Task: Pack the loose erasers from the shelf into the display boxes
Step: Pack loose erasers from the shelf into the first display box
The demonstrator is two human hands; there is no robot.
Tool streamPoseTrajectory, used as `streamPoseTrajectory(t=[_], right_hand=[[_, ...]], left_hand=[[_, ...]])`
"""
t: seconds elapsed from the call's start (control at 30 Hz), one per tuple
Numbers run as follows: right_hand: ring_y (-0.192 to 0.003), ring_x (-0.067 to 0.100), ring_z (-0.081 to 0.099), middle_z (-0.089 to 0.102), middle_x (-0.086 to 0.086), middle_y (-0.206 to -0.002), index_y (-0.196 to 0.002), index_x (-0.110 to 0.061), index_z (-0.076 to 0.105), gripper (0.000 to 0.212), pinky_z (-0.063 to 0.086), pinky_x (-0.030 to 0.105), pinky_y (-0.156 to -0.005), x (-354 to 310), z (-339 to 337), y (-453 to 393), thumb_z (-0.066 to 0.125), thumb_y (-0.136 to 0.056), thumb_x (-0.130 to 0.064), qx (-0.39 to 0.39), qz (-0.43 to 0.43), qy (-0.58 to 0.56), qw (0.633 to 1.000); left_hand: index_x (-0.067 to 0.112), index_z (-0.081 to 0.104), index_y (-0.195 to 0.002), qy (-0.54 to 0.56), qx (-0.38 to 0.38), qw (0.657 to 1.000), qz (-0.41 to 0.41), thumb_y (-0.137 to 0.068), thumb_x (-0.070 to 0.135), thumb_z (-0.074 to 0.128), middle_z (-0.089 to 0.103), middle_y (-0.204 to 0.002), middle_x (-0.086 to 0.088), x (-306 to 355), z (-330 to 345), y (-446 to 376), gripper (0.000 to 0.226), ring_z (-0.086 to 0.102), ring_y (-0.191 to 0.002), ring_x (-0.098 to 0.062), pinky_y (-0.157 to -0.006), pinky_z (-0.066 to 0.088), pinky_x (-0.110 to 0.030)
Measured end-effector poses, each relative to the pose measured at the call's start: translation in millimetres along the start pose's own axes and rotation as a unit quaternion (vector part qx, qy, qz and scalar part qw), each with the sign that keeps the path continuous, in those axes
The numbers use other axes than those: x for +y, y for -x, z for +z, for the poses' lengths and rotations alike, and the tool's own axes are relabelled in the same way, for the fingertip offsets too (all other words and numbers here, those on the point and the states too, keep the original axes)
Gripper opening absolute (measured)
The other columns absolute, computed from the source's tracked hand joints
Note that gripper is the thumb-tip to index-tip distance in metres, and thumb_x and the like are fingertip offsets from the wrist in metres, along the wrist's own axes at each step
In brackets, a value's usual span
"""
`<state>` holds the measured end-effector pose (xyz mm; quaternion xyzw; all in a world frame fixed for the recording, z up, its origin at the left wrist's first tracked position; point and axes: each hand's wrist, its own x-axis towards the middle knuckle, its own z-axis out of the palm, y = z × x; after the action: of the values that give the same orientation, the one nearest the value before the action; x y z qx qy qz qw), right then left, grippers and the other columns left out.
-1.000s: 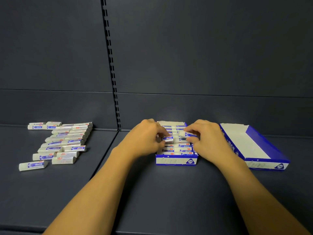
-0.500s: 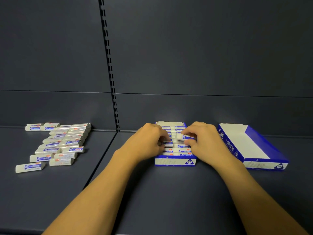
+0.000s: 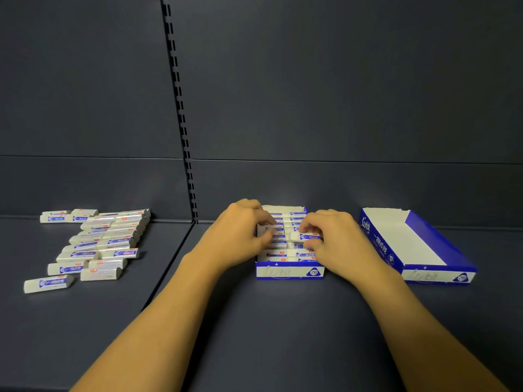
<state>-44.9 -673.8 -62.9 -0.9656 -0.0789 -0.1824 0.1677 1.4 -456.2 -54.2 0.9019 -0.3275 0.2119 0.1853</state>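
On the left part of the dark shelf lies a heap of loose erasers, white with blue wrappers, stacked in rough rows that run from a single eraser nearest the viewer toward the far edge, well apart from both hands. Right of the slotted upright stands the filled display box, blue and white with a "2B" mark on its near wall, its two columns of erasers packed side by side. The left hand rests over the left column of this box, fingers curled down onto the packed erasers; whether it pinches one cannot be told. The right hand is over the right column, thumb and fingers pinching one eraser that sits slightly tilted above the row, its blue wrapper showing between the fingertips. Further right, just beside the right wrist, the second display box stands angled, showing only its white floor.
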Motion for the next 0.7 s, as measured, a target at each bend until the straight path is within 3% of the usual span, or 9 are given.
streamPoseTrajectory(t=[0.37,0.7], right_hand=[[-0.109,0.013,0.061,0.063,-0.001,-0.127,-0.121,-0.026,0.067,0.034,0.053,0.025,-0.083,-7.2,2.3,-5.2,0.074,-0.089,-0.032,-0.046,0.022,0.039,0.998],[-0.111,0.013,0.06,0.064,-0.001,-0.126,-0.118,-0.021,0.071,0.029,0.055,0.03,-0.092,-7.5,-0.9,-9.5,0.071,-0.091,-0.033,-0.081,0.01,0.052,0.995]], left_hand=[[0.027,0.069,-0.117,-0.066,0.042,0.992,-0.096,-0.094,0.025,0.058,0.065,-0.113,0.006,-14.2,0.5,3.8,0.026,0.059,-0.107,-0.014,-0.078,0.053,-0.031],[0.028,0.07,-0.115,-0.064,0.056,0.991,-0.106,-0.093,0.023,0.059,0.066,-0.108,0.008,-19.1,5.5,4.7,0.025,0.061,-0.101,-0.014,-0.075,0.055,-0.031]])
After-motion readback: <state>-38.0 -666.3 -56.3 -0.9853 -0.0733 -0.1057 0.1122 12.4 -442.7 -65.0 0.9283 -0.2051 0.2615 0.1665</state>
